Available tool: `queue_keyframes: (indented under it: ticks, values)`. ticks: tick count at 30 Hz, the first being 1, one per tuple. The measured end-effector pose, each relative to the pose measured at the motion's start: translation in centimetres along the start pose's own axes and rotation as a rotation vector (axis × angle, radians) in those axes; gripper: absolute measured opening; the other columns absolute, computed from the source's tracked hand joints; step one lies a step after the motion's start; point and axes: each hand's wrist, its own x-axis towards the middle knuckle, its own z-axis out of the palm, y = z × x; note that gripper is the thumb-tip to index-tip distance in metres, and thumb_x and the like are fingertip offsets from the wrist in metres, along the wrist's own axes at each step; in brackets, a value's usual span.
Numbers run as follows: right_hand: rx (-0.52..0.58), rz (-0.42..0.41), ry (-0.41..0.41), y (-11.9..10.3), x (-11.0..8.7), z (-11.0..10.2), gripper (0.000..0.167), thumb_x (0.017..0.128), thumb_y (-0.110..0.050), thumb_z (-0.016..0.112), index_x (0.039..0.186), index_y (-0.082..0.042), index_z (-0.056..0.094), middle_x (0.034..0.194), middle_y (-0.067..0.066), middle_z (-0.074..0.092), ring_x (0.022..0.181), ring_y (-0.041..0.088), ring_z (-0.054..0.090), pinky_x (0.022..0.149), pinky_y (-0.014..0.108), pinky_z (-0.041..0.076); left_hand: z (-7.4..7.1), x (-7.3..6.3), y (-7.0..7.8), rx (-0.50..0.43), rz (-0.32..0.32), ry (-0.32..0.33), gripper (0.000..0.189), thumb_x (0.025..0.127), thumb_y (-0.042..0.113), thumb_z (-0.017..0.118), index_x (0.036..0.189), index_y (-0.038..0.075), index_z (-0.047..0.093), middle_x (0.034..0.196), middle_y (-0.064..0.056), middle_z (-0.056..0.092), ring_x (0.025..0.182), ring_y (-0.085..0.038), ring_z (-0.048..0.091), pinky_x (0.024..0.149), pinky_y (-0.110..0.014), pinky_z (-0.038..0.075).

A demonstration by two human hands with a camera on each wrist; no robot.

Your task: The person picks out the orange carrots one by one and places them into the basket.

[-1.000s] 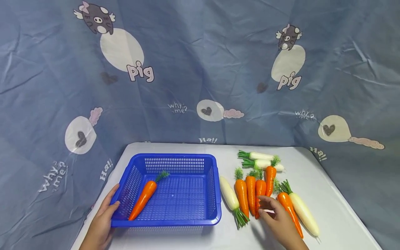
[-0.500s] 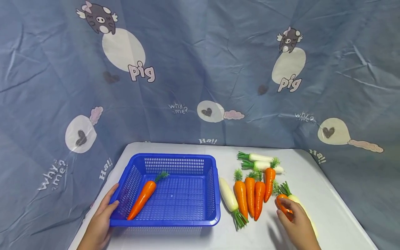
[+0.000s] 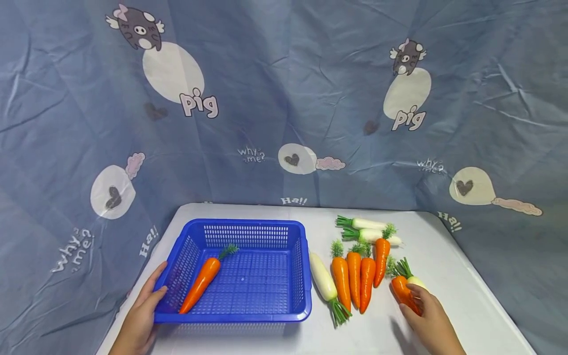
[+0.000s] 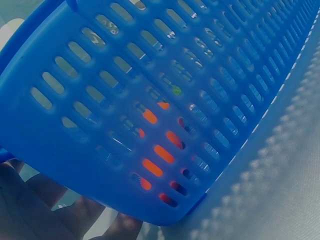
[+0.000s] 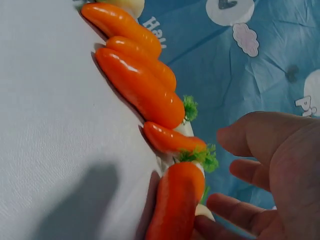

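My left hand grips the left rim of a blue plastic basket, the thumb above the edge. In the left wrist view its fingers lie by the perforated basket wall, and orange shows through the slots. One carrot with a green top lies inside. At the right, my right hand hovers over another carrot and a white radish, covering most of both. The right wrist view shows the right hand with fingers spread beside that carrot, not closed round it.
Several carrots lie side by side right of the basket. A white radish rests between them and the basket, leaves toward me. Two more radishes lie behind, one at the back. A patterned blue cloth hangs round the white table.
My right hand has moved right, from the row of carrots to the rightmost carrot and radish. The left hand stays on the basket, and the carrot inside has not moved.
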Motion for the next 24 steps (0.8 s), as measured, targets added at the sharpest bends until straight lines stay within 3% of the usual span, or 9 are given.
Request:
queue_keyframes:
  ticks: [6,11,16,21,24]
  values:
    - [0.071,0.047,-0.065,0.9,0.4,-0.1,0.067,0.101,-0.019,0.069,0.152,0.01,0.038,0.146,0.038,0.049,0.135,0.054,0.051,0.106,0.059,0.048,-0.1,0.1,0.0,0.025,-0.021,0.005,0.058,0.116,0.032,0.031,0.168,0.04,0.009,0.172,-0.005,-0.003,0.141,-0.013,0.025,0.093,-0.013,0.043]
    - [0.137,0.066,-0.082,1.3,0.6,0.1,0.072,0.101,-0.02,0.07,0.155,0.01,0.032,0.152,0.039,0.042,0.141,0.054,0.045,0.108,0.055,0.048,-0.4,0.1,-0.2,0.018,0.01,-0.019,0.058,0.116,0.033,0.031,0.169,0.039,0.007,0.17,-0.006,0.002,0.131,-0.001,0.037,0.093,-0.018,0.047]
    - [0.202,0.084,-0.107,1.9,0.9,0.6,0.076,0.102,-0.023,0.07,0.157,0.009,0.029,0.157,0.037,0.038,0.145,0.051,0.042,0.106,0.048,0.05,-0.5,0.3,-0.6,-0.026,0.077,-0.05,0.059,0.116,0.028,0.032,0.17,0.033,0.007,0.158,0.003,0.02,0.12,0.008,0.051,0.092,-0.025,0.052]
    - [0.168,0.079,-0.108,2.7,1.0,0.9,0.085,0.101,-0.034,0.072,0.161,0.004,0.026,0.162,0.033,0.034,0.146,0.049,0.041,0.11,0.051,0.046,-0.5,0.5,-0.9,-0.05,0.102,-0.073,0.06,0.116,0.027,0.032,0.17,0.031,0.006,0.157,0.008,0.023,0.12,0.008,0.053,0.094,-0.024,0.052]
    - [0.094,0.041,-0.111,3.0,1.2,0.9,0.092,0.097,-0.039,0.075,0.162,0.003,0.026,0.162,0.032,0.034,0.145,0.048,0.044,0.111,0.053,0.044,-0.5,0.6,-0.8,-0.033,0.098,-0.068,0.06,0.116,0.028,0.031,0.17,0.031,0.005,0.161,0.006,0.019,0.12,0.01,0.052,0.094,-0.021,0.051]
